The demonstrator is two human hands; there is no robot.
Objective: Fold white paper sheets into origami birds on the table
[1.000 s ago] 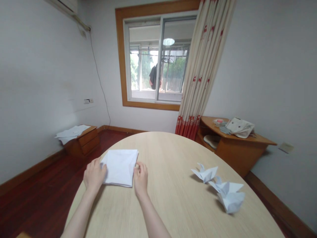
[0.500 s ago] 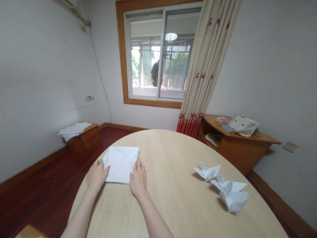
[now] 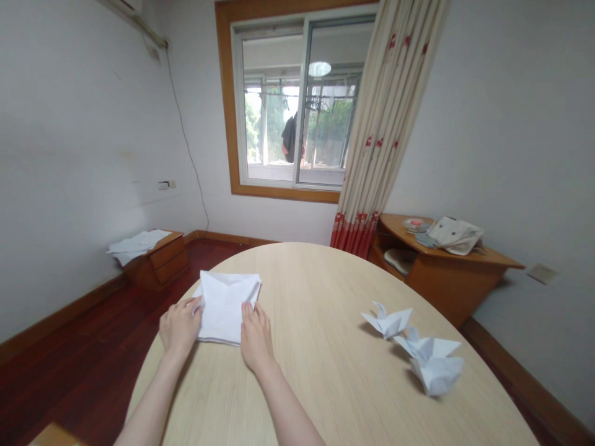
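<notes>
Hands (image 3: pixel 179 326) (image 3: pixel 256 335) touch creased white paper (image 3: pixel 222 313) — squarish, layered, matte.

I have before me a white, square packet of layered, folded paper (image 3: pixel 225 313), lying on the pale, round wood-grain table (image 3: pixel 320 322), left of centre. Top layer creased near far edge; layers slightly offset.

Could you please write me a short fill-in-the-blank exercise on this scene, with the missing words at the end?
1. The left hand and right hand touch opposite sides of paper coloured ____.
2. Folded paper figures sit toward the picture's ____ side of the table.
3. The cream curtain has patterns coloured ____.
4. The small cabinet shows ____ drawer fronts.

Missing words: white; right; red; two.
</notes>
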